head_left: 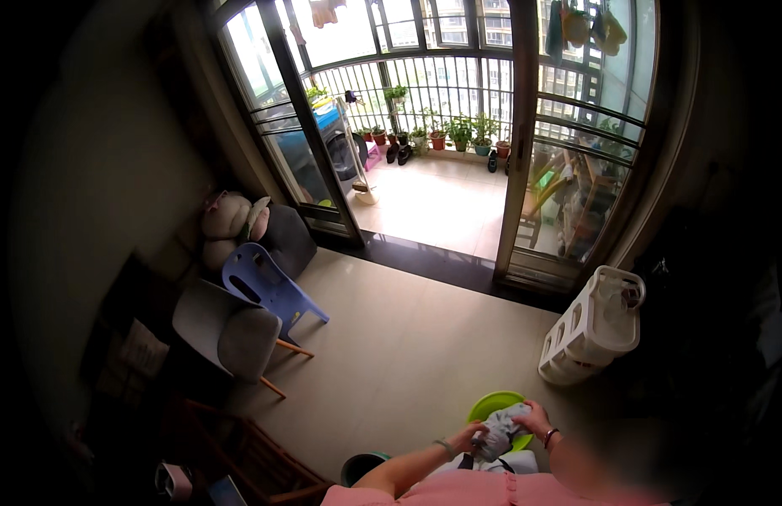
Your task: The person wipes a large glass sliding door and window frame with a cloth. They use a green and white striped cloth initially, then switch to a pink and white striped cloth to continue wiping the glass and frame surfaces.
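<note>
A bundled grey-white cloth (498, 432) is held between my two hands, low in the view and close to my body. My left hand (467, 438), with a band on its wrist, grips the cloth's left side. On the right side, my right hand (536, 417) is closed on the same cloth; a dark bracelet circles that wrist. Just beyond and beneath the cloth is a lime-green basin (485, 405), partly hidden by the cloth and my hands. What lies inside the basin cannot be made out.
To the right stands a white plastic rack (589, 329). A blue plastic chair (269, 282) and a grey chair (226, 329) are at the left. A dark bucket (363, 466) sits near my left elbow. Ahead, a sliding glass door (311, 126) opens onto a balcony with potted plants (460, 131).
</note>
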Demonstrator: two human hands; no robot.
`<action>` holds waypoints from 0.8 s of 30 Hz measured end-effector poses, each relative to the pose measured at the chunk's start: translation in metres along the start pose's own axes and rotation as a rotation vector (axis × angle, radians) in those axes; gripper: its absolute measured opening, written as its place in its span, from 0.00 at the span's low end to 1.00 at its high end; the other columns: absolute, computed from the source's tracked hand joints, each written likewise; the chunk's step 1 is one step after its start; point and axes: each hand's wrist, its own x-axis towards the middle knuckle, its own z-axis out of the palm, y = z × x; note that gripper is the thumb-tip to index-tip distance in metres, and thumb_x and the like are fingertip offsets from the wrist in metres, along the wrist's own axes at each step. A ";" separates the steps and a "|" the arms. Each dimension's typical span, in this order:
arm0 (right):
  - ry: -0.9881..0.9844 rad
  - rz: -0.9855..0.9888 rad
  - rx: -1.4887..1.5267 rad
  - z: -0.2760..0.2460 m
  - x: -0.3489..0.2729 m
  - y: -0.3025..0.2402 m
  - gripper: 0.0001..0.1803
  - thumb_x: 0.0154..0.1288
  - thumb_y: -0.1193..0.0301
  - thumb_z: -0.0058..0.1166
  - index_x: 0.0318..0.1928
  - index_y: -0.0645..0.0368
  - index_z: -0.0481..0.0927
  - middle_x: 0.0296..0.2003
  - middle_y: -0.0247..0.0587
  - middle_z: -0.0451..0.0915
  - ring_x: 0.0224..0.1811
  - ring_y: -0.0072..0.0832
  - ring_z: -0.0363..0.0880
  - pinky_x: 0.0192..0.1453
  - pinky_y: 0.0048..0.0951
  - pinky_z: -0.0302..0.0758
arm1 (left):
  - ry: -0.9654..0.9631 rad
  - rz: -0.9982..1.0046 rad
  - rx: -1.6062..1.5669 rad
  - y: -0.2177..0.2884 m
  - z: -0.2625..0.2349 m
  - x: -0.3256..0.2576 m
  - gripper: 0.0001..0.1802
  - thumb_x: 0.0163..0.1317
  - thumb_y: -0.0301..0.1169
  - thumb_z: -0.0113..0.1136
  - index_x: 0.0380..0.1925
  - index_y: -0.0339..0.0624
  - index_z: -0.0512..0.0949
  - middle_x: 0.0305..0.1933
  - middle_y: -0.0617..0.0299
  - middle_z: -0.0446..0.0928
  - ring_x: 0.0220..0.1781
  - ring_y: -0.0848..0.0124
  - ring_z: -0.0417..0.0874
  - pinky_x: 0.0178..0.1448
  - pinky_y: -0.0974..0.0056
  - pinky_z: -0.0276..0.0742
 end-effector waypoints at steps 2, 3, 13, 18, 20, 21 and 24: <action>-0.031 0.019 0.035 -0.003 -0.002 0.001 0.45 0.44 0.72 0.78 0.64 0.68 0.71 0.53 0.48 0.81 0.52 0.32 0.82 0.57 0.31 0.80 | 0.000 0.036 0.028 -0.007 -0.004 0.009 0.34 0.54 0.28 0.69 0.62 0.54 0.69 0.62 0.59 0.72 0.63 0.56 0.73 0.59 0.44 0.73; -0.057 0.037 0.111 -0.004 0.000 0.005 0.46 0.45 0.71 0.78 0.65 0.68 0.70 0.53 0.48 0.81 0.52 0.32 0.82 0.57 0.31 0.80 | -0.015 0.055 0.021 -0.013 -0.009 0.011 0.38 0.54 0.30 0.70 0.66 0.56 0.66 0.62 0.58 0.71 0.63 0.55 0.71 0.55 0.43 0.73; -0.240 0.187 0.420 -0.051 0.014 0.000 0.44 0.50 0.64 0.77 0.65 0.69 0.72 0.49 0.43 0.84 0.43 0.25 0.84 0.47 0.28 0.81 | -0.192 0.170 -0.026 -0.017 0.036 0.008 0.26 0.63 0.24 0.57 0.63 0.46 0.70 0.56 0.54 0.78 0.55 0.55 0.81 0.57 0.46 0.81; -0.159 0.055 0.271 -0.070 0.022 0.043 0.26 0.48 0.72 0.73 0.51 0.61 0.84 0.40 0.38 0.87 0.39 0.25 0.85 0.45 0.30 0.82 | -0.035 0.399 0.113 -0.052 0.033 0.063 0.27 0.60 0.19 0.54 0.61 0.39 0.71 0.53 0.56 0.78 0.50 0.62 0.81 0.51 0.57 0.82; -0.088 0.079 0.214 -0.065 0.030 0.064 0.24 0.46 0.73 0.69 0.48 0.60 0.83 0.37 0.34 0.84 0.37 0.25 0.82 0.43 0.30 0.80 | 0.131 0.536 0.193 -0.057 0.049 0.074 0.30 0.54 0.19 0.57 0.61 0.37 0.71 0.49 0.55 0.79 0.46 0.64 0.81 0.49 0.59 0.81; -0.041 0.077 0.148 -0.055 0.037 0.074 0.23 0.46 0.75 0.66 0.47 0.61 0.82 0.34 0.32 0.82 0.35 0.25 0.80 0.41 0.29 0.79 | 0.154 0.484 0.178 -0.061 0.044 0.086 0.33 0.52 0.20 0.60 0.63 0.37 0.70 0.51 0.56 0.79 0.48 0.65 0.82 0.51 0.60 0.81; -0.051 0.004 0.178 -0.039 0.048 0.093 0.21 0.49 0.76 0.65 0.48 0.57 0.83 0.35 0.32 0.82 0.32 0.23 0.80 0.34 0.27 0.79 | 0.285 0.611 0.002 -0.078 0.072 0.085 0.36 0.54 0.17 0.60 0.67 0.40 0.68 0.55 0.56 0.79 0.53 0.65 0.82 0.54 0.61 0.80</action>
